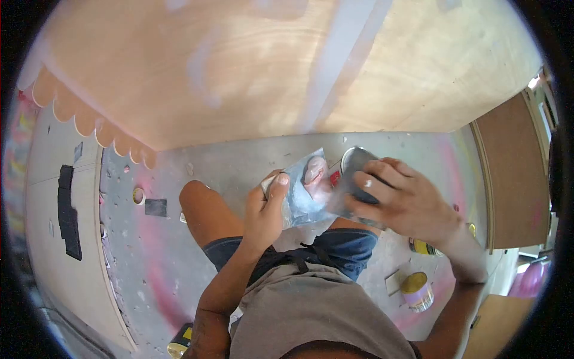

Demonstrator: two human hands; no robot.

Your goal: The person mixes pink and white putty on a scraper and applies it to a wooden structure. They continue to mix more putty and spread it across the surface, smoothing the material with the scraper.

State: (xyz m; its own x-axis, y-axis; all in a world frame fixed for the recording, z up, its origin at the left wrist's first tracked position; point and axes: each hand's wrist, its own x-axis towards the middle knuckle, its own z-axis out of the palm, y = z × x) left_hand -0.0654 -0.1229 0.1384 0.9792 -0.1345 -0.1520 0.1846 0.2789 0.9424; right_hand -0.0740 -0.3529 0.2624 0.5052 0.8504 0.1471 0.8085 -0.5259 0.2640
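Plywood panel (251, 66): pale wood with white filled streaks. It stands beyond the plate and fills the upper view, and its left edge is cut in scallops.
Plate (296, 206): thin grey metal sheet, held tilted in the middle of the view, above the person's knees.
Putty (314, 170): pinkish lump on the upper part of the plate, close to its edge.
Left hand (266, 212): closed on the left edge of the plate, thumb on top and the other fingers under it.
Right hand (409, 203): at the right side of the plate, closed on the blade with the fingers spread over it.
Blade (357, 163): dark grey metal with a rounded end. It touches the right side of the plate just beside the putty, and its handle is hidden under the hand.
Floor (179, 263): grey concrete with pink stains, under the plate.
Can (417, 291): yellow lid, on the floor below and to the right of the plate.
Tape roll (139, 195): on the floor, well to the left of the plate.
Risk: I judge the plate is held only at one edge and it is tilted, so a hard push of the blade could tip it and the putty could slide off to the shorts or the floor.
Risk, second: too much putty on the blade could drop before it reaches the panel.
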